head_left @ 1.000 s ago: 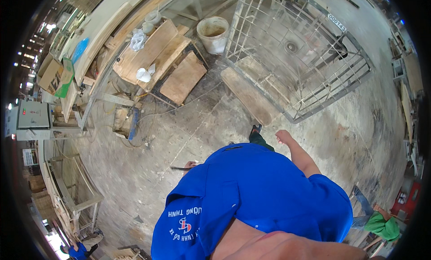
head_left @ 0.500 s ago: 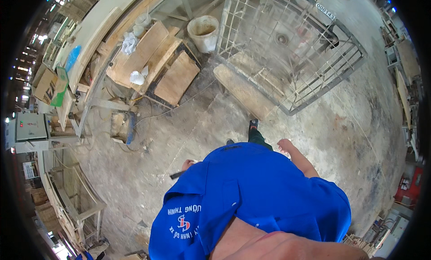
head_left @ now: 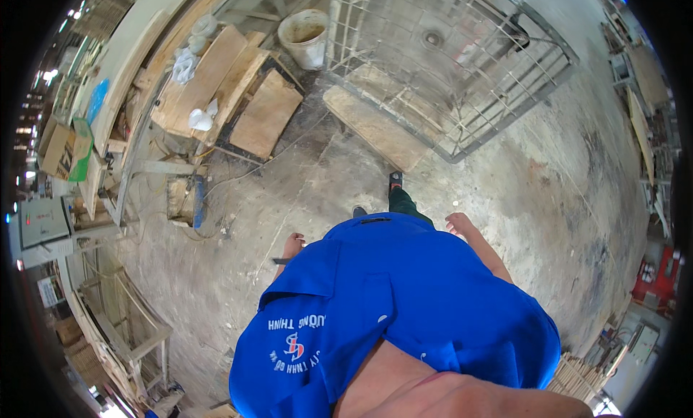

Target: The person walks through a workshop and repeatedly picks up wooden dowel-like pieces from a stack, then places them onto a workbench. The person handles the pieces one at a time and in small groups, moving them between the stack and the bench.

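Observation:
Both arms hang beside my blue work shirt [head_left: 404, 273]. My left hand [head_left: 294, 245] shows small past the shirt's left side, its fingers loosely bent and a little apart, with nothing seen in them. A dark band [head_left: 281, 260] sits at that wrist. On the other side my right hand [head_left: 458, 224] hangs over the concrete floor [head_left: 534, 201], fingers loosely curled but not closed, holding nothing visible. Neither hand touches anything. Nearest ahead is a wooden board [head_left: 375, 129] at the foot of a metal wire cage [head_left: 453, 157].
A dirty bucket [head_left: 303, 39] stands left of the cage. Farther left are a low wooden stand [head_left: 266, 115], a white cloth [head_left: 202, 119], a blue-edged container [head_left: 186, 200] and a cardboard box [head_left: 66, 149]. A cable [head_left: 253, 170] runs across the floor. A grey control box [head_left: 42, 221] is at far left.
The cage, bucket and stand have shifted up and left in the picture. My left hand has come further out past the shirt. My right hand stays at my side.

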{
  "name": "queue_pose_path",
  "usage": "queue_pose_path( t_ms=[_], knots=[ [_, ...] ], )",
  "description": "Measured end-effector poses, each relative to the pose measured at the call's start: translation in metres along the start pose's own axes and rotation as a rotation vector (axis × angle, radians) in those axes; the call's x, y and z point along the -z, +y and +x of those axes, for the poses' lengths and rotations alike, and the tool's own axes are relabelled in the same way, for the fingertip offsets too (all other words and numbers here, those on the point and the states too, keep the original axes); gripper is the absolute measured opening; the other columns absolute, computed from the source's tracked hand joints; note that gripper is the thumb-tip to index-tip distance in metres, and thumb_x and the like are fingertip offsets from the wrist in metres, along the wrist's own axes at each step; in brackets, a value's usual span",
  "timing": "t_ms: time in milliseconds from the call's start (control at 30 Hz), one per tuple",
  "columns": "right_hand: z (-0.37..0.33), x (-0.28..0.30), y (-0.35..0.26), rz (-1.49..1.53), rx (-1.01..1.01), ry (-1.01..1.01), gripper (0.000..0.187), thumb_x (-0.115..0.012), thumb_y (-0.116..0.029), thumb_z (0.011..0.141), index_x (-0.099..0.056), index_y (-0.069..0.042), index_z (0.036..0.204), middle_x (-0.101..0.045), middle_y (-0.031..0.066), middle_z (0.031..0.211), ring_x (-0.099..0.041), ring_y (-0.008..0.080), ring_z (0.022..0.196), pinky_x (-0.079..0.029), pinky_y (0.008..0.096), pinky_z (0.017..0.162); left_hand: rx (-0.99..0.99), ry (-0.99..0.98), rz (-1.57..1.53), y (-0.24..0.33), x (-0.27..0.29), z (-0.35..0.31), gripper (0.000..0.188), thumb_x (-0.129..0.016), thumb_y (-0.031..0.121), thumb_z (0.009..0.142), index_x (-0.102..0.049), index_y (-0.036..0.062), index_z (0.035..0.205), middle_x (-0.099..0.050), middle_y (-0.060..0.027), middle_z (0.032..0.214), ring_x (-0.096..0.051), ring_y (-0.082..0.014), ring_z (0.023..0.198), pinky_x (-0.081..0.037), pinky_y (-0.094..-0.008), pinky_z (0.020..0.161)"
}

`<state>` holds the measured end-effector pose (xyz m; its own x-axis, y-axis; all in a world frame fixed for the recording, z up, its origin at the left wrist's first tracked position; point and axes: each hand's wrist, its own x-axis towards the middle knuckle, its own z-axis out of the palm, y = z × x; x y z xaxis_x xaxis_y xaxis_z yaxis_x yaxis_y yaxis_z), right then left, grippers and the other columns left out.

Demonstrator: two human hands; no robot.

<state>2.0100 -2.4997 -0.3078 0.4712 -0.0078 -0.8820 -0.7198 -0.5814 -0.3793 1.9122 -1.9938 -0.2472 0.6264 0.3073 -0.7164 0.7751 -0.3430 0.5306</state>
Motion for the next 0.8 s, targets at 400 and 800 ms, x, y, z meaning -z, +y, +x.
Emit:
queue_pose_path(
  t_ms=[400,800],
  knots=[
    [-0.026,0.034,0.099,0.226,-0.041,0.157,0.025,-0.053,-0.024,0.079,-0.063,-0.003,0.09,-0.064,0.0092,0.071,-0.06,0.018,0.053,-0.045,0.0304,0.045,-0.174,-0.18,0.361,0.113,-0.07,0.022,0.033,-0.045,0.005,0.075,-0.059,0.002,0.104,-0.066,-0.0166,0.09,-0.064,-0.0254,0.082,-0.049,-0.0349,0.071],
    [-0.043,0.248,0.277,0.636,-0.095,0.333,0.025,-0.06,-0.02,0.077,-0.061,0.001,0.091,-0.062,0.0156,0.077,-0.061,0.0233,0.06,-0.049,0.0337,0.049,-0.286,-0.433,0.665,0.221,-0.317,-0.026,0.033,-0.046,0.013,0.077,-0.061,0.0033,0.105,-0.064,-0.0176,0.098,-0.062,-0.0296,0.092,-0.048,-0.0364,0.081]
  ],
)
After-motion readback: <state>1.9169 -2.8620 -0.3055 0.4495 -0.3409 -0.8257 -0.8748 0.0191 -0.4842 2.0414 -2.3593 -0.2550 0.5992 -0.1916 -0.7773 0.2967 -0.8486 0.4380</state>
